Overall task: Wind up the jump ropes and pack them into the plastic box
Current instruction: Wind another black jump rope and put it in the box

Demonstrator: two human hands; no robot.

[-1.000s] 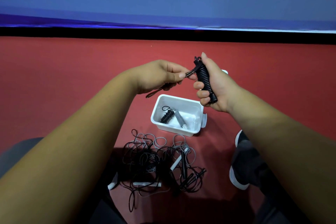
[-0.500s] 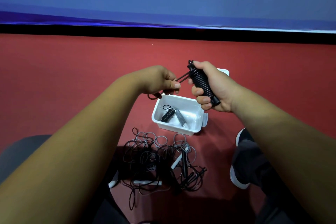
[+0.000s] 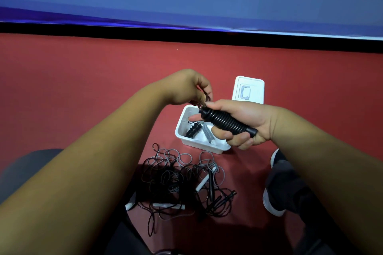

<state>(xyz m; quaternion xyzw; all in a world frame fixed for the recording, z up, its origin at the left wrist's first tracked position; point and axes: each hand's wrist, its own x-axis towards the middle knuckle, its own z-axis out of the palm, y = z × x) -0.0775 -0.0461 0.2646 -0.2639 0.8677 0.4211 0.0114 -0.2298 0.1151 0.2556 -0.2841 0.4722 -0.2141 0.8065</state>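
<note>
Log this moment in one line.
right hand grips black handle | left hand pinches cord at handle's end | box open, packed handles inside | lid behind box | tangled ropes on floor

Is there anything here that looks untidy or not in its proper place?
Yes. The loose jump ropes on the red floor, in front of the plastic box, lie in one tangled heap: black and grey cords loop through each other, handles sticking out. The lid lies off, behind the box. Nothing looks broken.

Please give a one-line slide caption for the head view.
Right hand grips a black ribbed jump-rope handle while the left hand pinches its thin cord over the white plastic box.
</note>
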